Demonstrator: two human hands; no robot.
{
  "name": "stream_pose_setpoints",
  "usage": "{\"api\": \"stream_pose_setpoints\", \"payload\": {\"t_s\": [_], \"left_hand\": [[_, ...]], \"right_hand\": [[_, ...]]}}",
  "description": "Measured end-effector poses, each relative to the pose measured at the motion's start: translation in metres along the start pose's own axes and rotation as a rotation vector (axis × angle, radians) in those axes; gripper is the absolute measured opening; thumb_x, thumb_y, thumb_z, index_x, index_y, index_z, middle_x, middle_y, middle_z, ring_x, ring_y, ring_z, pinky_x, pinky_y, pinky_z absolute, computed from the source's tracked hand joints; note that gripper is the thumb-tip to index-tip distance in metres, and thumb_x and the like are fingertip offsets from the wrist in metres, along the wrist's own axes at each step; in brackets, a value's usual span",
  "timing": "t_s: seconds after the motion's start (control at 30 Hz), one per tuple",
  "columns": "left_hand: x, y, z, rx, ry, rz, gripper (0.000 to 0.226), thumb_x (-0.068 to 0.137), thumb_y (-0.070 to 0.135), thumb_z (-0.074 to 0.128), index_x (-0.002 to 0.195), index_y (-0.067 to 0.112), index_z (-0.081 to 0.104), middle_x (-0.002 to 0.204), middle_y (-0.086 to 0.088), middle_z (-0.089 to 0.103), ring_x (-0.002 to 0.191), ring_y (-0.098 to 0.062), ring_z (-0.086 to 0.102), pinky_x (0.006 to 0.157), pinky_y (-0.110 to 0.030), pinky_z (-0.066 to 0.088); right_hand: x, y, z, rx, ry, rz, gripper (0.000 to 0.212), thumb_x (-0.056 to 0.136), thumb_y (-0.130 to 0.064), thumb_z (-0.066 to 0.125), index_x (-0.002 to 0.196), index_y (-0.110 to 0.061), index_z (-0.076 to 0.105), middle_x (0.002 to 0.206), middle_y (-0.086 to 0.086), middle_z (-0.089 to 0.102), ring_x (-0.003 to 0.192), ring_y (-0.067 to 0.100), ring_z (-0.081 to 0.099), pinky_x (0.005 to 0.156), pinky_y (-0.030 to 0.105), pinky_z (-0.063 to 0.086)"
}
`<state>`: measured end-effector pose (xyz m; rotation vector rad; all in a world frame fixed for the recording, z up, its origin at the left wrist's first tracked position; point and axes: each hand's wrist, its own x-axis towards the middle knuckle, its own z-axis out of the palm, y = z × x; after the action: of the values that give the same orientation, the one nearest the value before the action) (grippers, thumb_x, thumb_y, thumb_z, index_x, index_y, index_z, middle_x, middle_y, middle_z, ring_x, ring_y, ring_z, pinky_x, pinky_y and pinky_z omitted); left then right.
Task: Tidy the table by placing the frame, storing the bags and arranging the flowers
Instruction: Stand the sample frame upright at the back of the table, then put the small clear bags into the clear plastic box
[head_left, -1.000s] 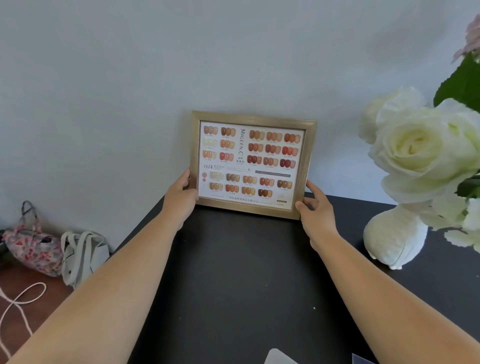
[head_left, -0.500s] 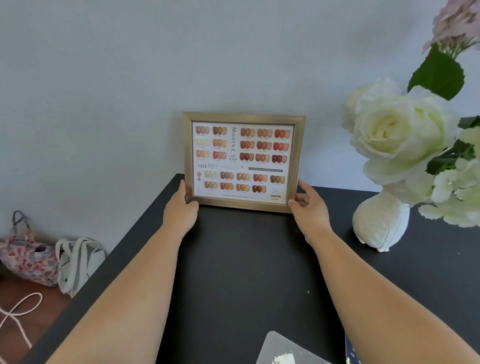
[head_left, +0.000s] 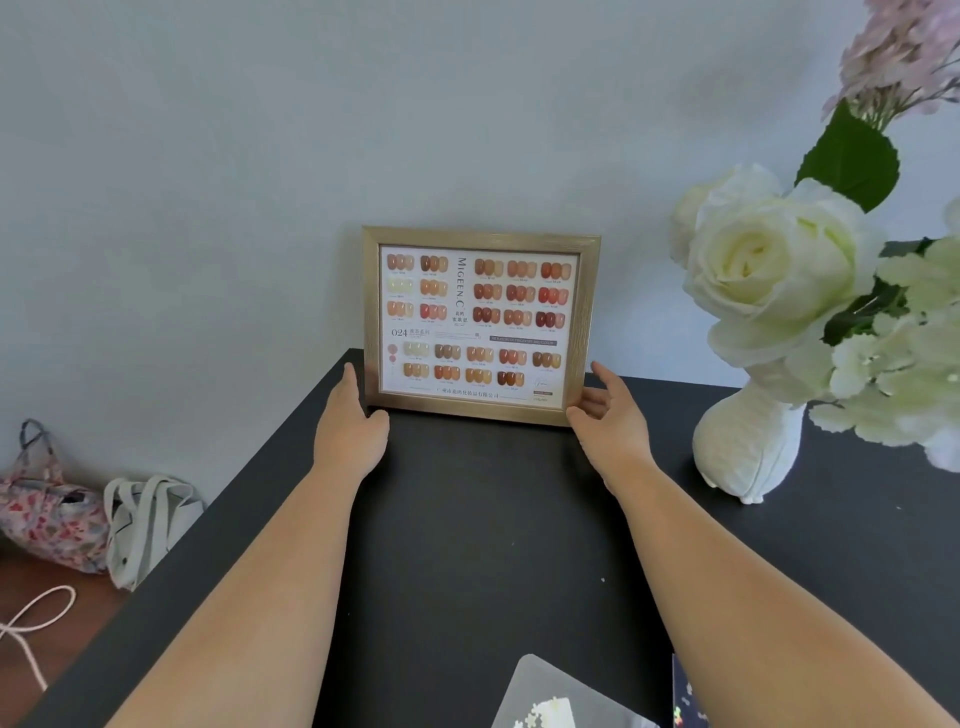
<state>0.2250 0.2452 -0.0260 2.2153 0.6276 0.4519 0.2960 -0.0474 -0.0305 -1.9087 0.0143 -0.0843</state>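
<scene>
Gold-edged frame (head_left: 480, 325) stands at the black table's (head_left: 467, 545) back against the wall; my left hand (head_left: 350, 428) touches its corner, right hand (head_left: 605, 410) seems spread just off it. Bags (head_left: 78, 519) on the floor and flowers (head_left: 810, 301) are left.

Frame (head_left: 480, 325): I'm seeing it standing upright at the bench's back edge against the wall, gold border, nail-colour chart inside.
Bags (head_left: 49, 512): floral one and white one (head_left: 148, 519) are lying together on the floor, left.
Flowers (head_left: 774, 270): white blooms are sitting in a white vase (head_left: 748, 449), right.
</scene>
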Motion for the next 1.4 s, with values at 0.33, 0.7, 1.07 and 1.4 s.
{"api": "stream_pose_setpoints", "payload": {"t_s": [0.33, 0.7, 1.07, 1.4], "left_hand": [[-0.056, -0.010, -0.015, 0.131, -0.077, 0.093, 0.083, 0.086, 0.024, 0.056, 0.154, 0.035, 0.008, 0.159, 0.006, 0.024, 0.134, -0.023, 0.041, 0.107, -0.045, 0.039], [-0.198, 0.023, -0.008, 0.050, -0.306, 0.434, 0.040, 0.096, 0.044, 0.043, 0.133, 0.033, 0.054, 0.135, 0.017, 0.055, 0.127, -0.005, 0.046, 0.106, -0.029, 0.036], [-0.278, 0.025, -0.026, 0.124, -0.477, 0.562, 0.042, 0.090, 0.056, 0.045, 0.120, 0.032, 0.063, 0.127, 0.018, 0.056, 0.121, -0.005, 0.047, 0.098, -0.027, 0.037], [-0.299, 0.027, -0.029, 0.321, -0.419, 0.509, 0.064, 0.078, 0.066, 0.060, 0.132, 0.033, 0.052, 0.140, 0.017, 0.043, 0.127, -0.010, 0.038, 0.100, -0.029, 0.031]], "right_hand": [[-0.046, 0.004, -0.027, 0.004, 0.017, -0.050, 0.062, 0.082, -0.019, 0.069, 0.131, -0.040, 0.038, 0.104, -0.020, 0.056, 0.093, -0.003, 0.057, 0.079, 0.019, 0.045], [-0.129, 0.000, -0.079, -0.166, -0.345, -0.063, 0.024, 0.085, -0.016, 0.062, 0.098, -0.036, 0.067, 0.100, -0.011, 0.068, 0.096, 0.001, 0.061, 0.072, 0.015, 0.042], [-0.204, -0.001, -0.159, -0.574, -0.490, -0.073, 0.039, 0.086, -0.041, 0.063, 0.123, -0.027, 0.061, 0.127, -0.003, 0.059, 0.112, 0.012, 0.055, 0.092, 0.024, 0.039], [-0.243, 0.006, -0.182, -0.769, -0.420, -0.023, 0.090, 0.066, -0.062, 0.074, 0.141, -0.021, 0.043, 0.146, -0.002, 0.041, 0.131, 0.022, 0.040, 0.104, 0.038, 0.035]]}}
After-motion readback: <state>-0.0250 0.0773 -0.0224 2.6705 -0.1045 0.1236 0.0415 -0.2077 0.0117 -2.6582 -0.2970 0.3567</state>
